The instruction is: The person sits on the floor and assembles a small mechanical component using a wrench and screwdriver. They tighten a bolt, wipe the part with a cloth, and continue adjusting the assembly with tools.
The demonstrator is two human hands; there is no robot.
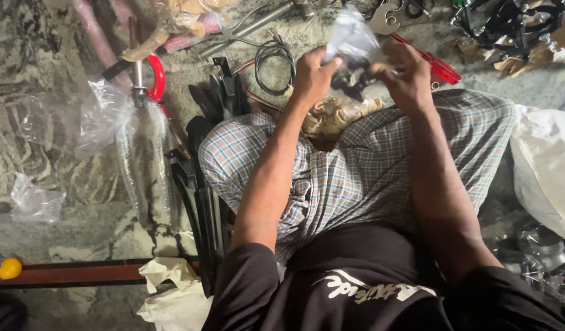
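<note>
Taking the checked cloth over the person's lap as the landmark: far to its left, a crumpled clear wrapper lies on the stone floor, with a small yellow ball below it on a dark strip. Nearer the cloth, still left, a bicycle fork sheathed in clear film lies with its red crown pointing away. Black metal strips run along the cloth's left edge, and a coil of black cable sits just above that edge.

Above the cloth's upper edge, the two hands meet. The left hand is closed, pinching the lower part of a clear plastic bag. The right hand is curled around a small dark part at the bag's mouth; how much of it is inside the bag cannot be told.

The bag looks thin, light and slippery, and likely crumples under any pressure, so a pinch on a gathered fold should hold better than a flat grip. The dark part seems rigid and heavier than its wrapping, best taken by its body, not through loose film.

Right of the hands lies a red-handled tool; right of the cloth, a white sack.
</note>
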